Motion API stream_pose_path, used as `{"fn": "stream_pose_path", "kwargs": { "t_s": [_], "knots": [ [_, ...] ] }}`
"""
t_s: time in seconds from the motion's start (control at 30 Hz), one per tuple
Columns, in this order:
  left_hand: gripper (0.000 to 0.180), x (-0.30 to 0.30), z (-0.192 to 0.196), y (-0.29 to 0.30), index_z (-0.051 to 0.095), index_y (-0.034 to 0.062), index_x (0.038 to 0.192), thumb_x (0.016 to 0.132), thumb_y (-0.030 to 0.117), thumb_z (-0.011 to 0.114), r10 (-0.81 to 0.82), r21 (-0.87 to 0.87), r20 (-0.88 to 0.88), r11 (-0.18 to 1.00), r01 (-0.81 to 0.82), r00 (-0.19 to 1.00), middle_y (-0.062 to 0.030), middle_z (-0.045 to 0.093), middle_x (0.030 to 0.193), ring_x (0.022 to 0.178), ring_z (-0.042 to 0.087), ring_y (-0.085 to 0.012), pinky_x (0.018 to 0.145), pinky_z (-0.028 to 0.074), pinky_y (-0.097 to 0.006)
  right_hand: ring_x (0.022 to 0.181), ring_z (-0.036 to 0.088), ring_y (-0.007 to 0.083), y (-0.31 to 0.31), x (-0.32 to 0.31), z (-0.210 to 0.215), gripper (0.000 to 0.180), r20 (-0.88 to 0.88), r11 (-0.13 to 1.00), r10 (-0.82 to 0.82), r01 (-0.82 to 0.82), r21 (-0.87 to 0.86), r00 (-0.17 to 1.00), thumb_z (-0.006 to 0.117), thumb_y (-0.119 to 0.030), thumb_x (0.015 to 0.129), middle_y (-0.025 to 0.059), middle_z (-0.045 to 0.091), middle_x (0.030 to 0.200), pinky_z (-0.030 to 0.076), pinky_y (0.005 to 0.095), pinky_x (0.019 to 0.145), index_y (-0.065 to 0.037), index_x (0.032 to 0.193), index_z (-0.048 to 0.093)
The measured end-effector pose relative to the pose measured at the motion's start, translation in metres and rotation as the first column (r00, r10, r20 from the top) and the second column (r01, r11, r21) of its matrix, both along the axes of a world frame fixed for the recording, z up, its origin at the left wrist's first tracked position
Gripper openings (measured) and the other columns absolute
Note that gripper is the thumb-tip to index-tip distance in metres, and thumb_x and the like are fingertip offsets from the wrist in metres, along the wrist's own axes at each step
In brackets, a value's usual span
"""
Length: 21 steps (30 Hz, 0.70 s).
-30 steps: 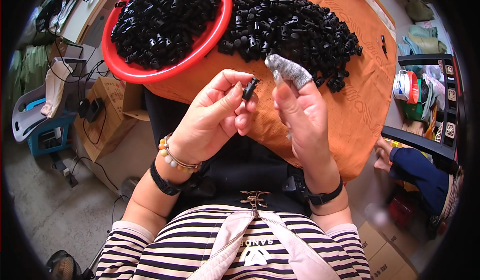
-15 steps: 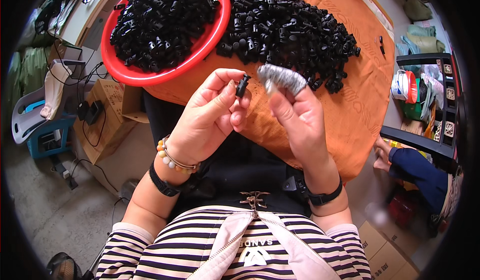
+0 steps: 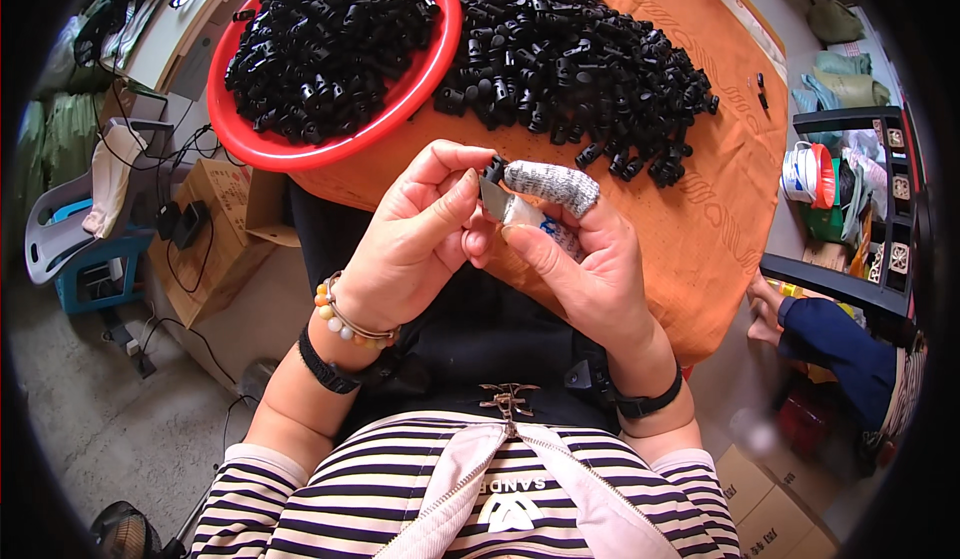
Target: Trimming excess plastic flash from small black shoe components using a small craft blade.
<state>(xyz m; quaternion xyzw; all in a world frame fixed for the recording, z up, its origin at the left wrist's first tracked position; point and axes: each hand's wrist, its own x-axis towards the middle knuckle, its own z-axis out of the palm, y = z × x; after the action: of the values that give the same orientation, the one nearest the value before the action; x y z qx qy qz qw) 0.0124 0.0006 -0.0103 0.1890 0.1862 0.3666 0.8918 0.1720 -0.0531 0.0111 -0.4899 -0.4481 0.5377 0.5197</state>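
Basin [image 3: 435,79] heaped with black pieces [image 3: 325,49]; left hand [image 3: 415,224] pinching black part [image 3: 494,168], right hand [image 3: 612,274] gripping wrapped blade [image 3: 528,219].

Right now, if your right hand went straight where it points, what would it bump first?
Probably the small black part in the left hand; depth is unclear, so the right hand may be touching it.

We see only one end of the small black part [image 3: 494,168]; the left fingers [image 3: 452,204] and the metal blade [image 3: 493,200] cover the rest. We cannot trace the wrapped handle [image 3: 535,219] fully beneath the right fingers [image 3: 540,256]. We lose the red basin [image 3: 453,21] and the orange-covered worktop [image 3: 720,234] at the upper edge, the fan [image 3: 125,532] at the lower.
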Motion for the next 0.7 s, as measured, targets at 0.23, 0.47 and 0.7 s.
{"fn": "stream_pose_path", "kwargs": {
  "t_s": [0.23,0.47,0.7],
  "knots": [
    [0.024,0.0020,0.0036,-0.0032,0.046,0.0102,0.116,0.094,0.017,0.048,0.028,0.028,-0.089,0.999,-0.025,0.996,0.0004,0.054,0.082,0.063,0.047,-0.0034,0.055,0.040,-0.017,0.075,0.052,0.0024,-0.0016,0.0003,-0.0001,0.031,0.006,1.000,0.007,-0.007,0.023,1.000,0.063,-0.007,0.084,0.0014,0.062,0.089,0.043,0.0170,0.065,-0.001,0.113,0.056],
    [0.025,0.0002,0.0036,-0.0062,0.046,0.0101,0.117,0.093,0.016,0.049,0.031,0.029,-0.089,0.999,-0.028,0.996,-0.0008,0.055,0.086,0.062,0.046,-0.0039,0.055,0.039,-0.019,0.079,0.054,0.0041,-0.0033,0.0012,0.0028,0.030,0.020,0.999,0.046,-0.046,0.018,0.999,0.061,-0.005,0.085,0.0017,0.062,0.089,0.046,0.0193,0.069,0.000,0.113,0.055],
    [0.021,-0.0037,-0.0008,-0.0050,0.048,0.0077,0.113,0.093,0.015,0.048,-0.008,0.025,-0.016,1.000,0.008,1.000,-0.0018,0.054,0.088,0.067,0.052,-0.0071,0.059,0.045,-0.021,0.084,0.055,0.0063,-0.0049,-0.0005,-0.0009,0.027,0.021,0.998,0.035,-0.036,0.058,0.999,0.058,-0.005,0.086,0.0032,0.062,0.092,0.046,0.0209,0.073,0.000,0.113,0.055]
  ]
}}
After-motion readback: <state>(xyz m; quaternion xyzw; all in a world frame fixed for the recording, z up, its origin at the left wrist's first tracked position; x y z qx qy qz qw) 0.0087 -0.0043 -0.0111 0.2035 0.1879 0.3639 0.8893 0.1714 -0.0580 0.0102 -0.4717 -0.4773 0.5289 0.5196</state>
